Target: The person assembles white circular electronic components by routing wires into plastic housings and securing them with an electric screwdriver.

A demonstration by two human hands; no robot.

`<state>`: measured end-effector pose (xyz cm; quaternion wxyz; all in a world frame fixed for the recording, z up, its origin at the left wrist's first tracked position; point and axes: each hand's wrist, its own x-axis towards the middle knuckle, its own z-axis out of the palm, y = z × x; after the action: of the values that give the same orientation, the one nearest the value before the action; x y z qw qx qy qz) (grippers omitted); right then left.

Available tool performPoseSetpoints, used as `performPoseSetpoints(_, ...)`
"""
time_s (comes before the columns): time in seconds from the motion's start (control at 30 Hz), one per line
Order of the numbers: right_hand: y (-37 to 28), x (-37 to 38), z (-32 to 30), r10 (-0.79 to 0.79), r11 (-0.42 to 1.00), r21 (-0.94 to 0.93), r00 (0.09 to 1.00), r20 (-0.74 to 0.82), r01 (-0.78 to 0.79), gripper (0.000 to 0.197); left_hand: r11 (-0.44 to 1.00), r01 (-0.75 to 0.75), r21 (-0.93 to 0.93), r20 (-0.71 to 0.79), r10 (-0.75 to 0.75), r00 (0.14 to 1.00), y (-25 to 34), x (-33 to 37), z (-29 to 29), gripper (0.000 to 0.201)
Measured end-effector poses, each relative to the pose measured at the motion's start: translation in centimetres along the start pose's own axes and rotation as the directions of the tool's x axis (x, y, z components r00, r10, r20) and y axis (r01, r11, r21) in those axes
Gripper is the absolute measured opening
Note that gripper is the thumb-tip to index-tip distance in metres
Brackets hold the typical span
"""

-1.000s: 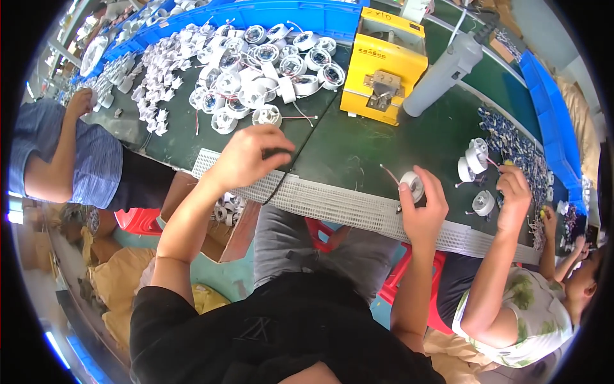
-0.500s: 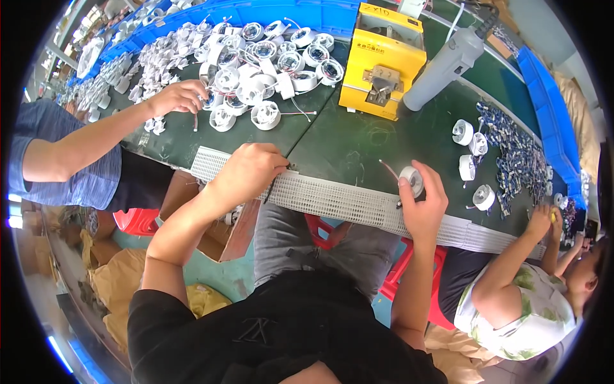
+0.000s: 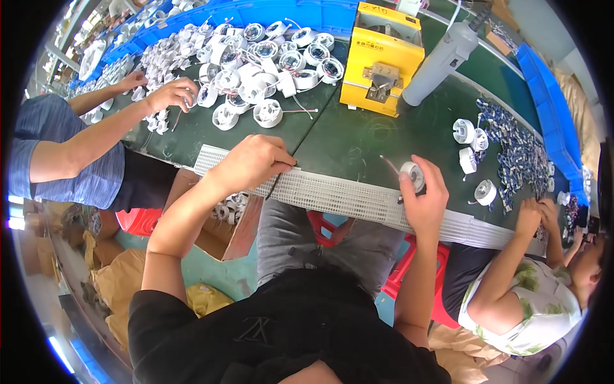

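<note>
My right hand (image 3: 427, 198) holds a round white plastic housing (image 3: 413, 176) between thumb and fingers, above the table's front edge. A thin wire lead sticks out from the housing toward the left. My left hand (image 3: 254, 160) is closed in a pinch at the front edge of the green table (image 3: 320, 144). What its fingertips hold, if anything, is too small to make out. Under both hands runs a white perforated strip (image 3: 345, 193) along the edge. A dark cord or band crosses the strip just below my left fingertips.
White wired housings (image 3: 256, 86) lie heaped at the far left. A yellow machine (image 3: 384, 57) and grey cylindrical tool (image 3: 441, 64) stand far centre. Several loose housings (image 3: 464, 131) lie beside small blue parts (image 3: 511, 153). Co-workers sit on both sides; an open carton (image 3: 240, 230) stands below.
The left co-worker's hand has drawn back left from the heap, and their other hand has come into view. The right co-worker's hands have shifted slightly left. My own hands have barely moved.
</note>
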<state>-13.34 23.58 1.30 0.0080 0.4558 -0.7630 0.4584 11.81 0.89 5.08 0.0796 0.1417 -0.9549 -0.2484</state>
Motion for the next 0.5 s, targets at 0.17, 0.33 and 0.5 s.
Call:
performPoseSetpoints(0.17, -0.1, 0.0, -0.1, -0.020, 1.000, -0.018, 1.000, -0.003, 0.020, 0.034, 0.998, -0.003, -0.071, 0.118, 0.011, 0.993, -0.7, 0.8, -0.6, 0.011)
performPoseSetpoints(0.33, -0.1, -0.5, -0.4, -0.007, 0.999, 0.031, 1.000, -0.006, 0.007, 0.033, 0.997, -0.077, -0.002, -0.029, 0.077, 0.997, 1.6, 4.3, -3.1, 0.006)
performPoseSetpoints(0.5, -1.0, -1.1, 0.1, 0.315, 0.674, 0.661, 0.938, 0.148, -0.330, 0.028, 0.986, -0.095, 0.140, -0.516, 0.154, 0.843, 4.7, 16.9, -8.9, 0.018)
